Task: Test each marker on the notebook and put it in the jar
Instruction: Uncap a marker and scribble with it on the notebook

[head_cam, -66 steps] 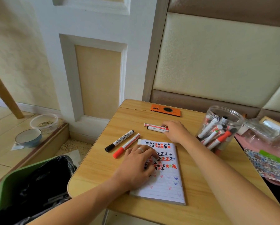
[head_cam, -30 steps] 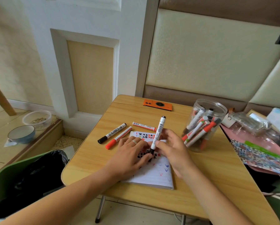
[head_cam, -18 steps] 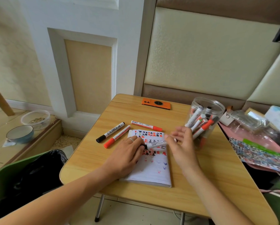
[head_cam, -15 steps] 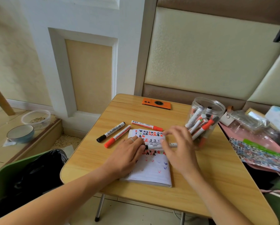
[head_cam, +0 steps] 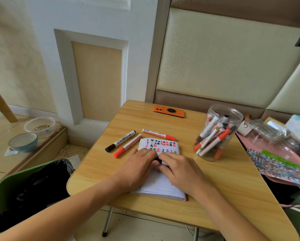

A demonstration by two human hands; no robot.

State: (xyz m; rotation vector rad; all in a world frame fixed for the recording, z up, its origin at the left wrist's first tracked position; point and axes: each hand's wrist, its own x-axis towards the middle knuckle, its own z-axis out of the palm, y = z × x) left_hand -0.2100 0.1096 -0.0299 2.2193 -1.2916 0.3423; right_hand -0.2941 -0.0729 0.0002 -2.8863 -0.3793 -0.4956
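Note:
An open notebook (head_cam: pixel 160 145) covered in black and orange test marks lies mid-table. My left hand (head_cam: pixel 138 166) and my right hand (head_cam: pixel 181 170) meet over its middle, fingers curled round a black-capped marker (head_cam: pixel 158 160) that is almost wholly hidden between them. Left of the notebook lie a black marker (head_cam: pixel 120 141) and an orange marker (head_cam: pixel 127 148). A third marker with an orange cap (head_cam: pixel 158 134) lies just beyond the notebook's top edge. The clear plastic jar (head_cam: pixel 232 117) stands to the right, uncovered, with several markers inside.
An orange phone (head_cam: pixel 169 111) lies at the wooden table's (head_cam: pixel 232 185) far edge. Bags and patterned paper (head_cam: pixel 277 162) crowd the right side. A green bin with a black liner (head_cam: pixel 24 186) stands at lower left, and two bowls (head_cam: pixel 23 141) sit on the floor beyond it.
My right hand picked a marker from beyond the notebook and brought it over the page. It laid the marker flat, and both hands have closed together round it.

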